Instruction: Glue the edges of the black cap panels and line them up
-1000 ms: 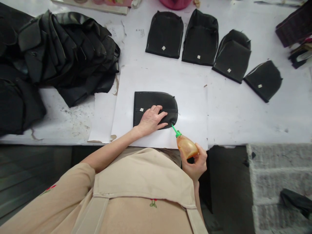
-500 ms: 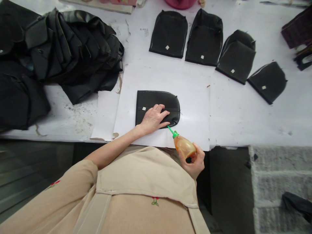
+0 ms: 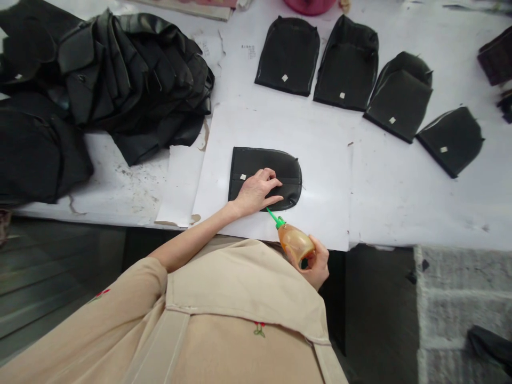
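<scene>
A black leather-like piece with one rounded end lies on a white sheet, its curve to the right and a small pale tag near its straight end. My left hand rests on it with the fingers spread, covering part of its lower middle. Held in my right hand is a squeeze bottle of amber liquid, tilted up and left. Its thin green nozzle points at the piece's near edge, just under my left thumb. Whether liquid comes out cannot be seen.
Several similar black pieces lie in an arc at the upper right. A big heap of black pieces fills the left of the table. At the back are a pink container and dark objects at the far right.
The bottle's nozzle has slid left along the near edge of the black piece, and my right hand moved with it. My left hand stays on the piece. The whole view has shifted slightly.
</scene>
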`<move>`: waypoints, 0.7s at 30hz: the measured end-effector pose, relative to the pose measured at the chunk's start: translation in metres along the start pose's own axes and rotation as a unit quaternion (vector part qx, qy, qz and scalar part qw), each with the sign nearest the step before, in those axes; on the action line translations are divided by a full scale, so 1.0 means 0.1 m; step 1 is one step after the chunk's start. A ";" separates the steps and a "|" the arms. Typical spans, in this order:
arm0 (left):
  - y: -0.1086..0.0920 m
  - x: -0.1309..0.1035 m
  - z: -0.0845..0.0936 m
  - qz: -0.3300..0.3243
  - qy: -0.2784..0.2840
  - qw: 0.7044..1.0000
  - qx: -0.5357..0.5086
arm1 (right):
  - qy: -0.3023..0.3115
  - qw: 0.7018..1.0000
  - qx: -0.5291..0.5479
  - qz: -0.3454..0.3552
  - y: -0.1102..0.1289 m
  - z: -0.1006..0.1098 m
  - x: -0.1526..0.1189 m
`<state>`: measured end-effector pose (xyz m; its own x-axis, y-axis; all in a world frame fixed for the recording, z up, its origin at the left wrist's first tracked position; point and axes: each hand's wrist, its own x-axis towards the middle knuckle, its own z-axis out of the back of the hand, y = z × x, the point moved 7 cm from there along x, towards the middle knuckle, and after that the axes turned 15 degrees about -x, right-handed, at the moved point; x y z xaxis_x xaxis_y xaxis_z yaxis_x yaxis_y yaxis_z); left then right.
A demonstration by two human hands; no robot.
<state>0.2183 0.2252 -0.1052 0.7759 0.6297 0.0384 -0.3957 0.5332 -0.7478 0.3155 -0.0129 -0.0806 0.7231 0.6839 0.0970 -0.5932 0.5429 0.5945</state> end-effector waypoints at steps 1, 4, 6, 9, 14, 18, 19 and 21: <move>0.01 0.00 0.02 -0.001 -0.002 1.000 -0.020 | 0.003 1.000 0.001 0.001 0.02 -0.01 0.00; 0.00 -0.03 0.11 -0.008 -0.012 0.996 -0.088 | 0.010 1.000 0.005 -0.001 0.09 -0.03 -0.01; -0.01 -0.07 0.20 -0.007 -0.026 0.993 -0.117 | 0.014 1.000 0.008 -0.005 0.11 -0.04 -0.01; 0.03 -0.18 0.35 0.005 -0.052 0.992 -0.114 | 0.018 1.000 0.018 -0.013 0.14 -0.04 -0.01; 0.19 -0.44 0.58 0.050 -0.107 0.991 -0.070 | 0.025 0.999 0.020 -0.007 0.19 -0.07 0.01; 0.34 -0.63 0.70 0.106 -0.139 0.984 -0.041 | 0.045 0.999 0.012 -0.007 0.20 -0.13 0.01; 0.37 -0.66 0.72 0.122 -0.141 0.982 -0.035 | 0.049 0.999 0.011 -0.005 0.21 -0.14 0.02; 0.41 -0.71 0.74 0.153 -0.142 0.978 -0.023 | 0.056 0.998 0.011 0.002 0.23 -0.17 0.02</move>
<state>0.1103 0.2443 -0.0897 0.4546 0.8906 -0.0142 -0.5602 0.2735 -0.7819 0.2978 0.0096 -0.0809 0.6754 0.7374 0.0106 -0.5875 0.5293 0.6121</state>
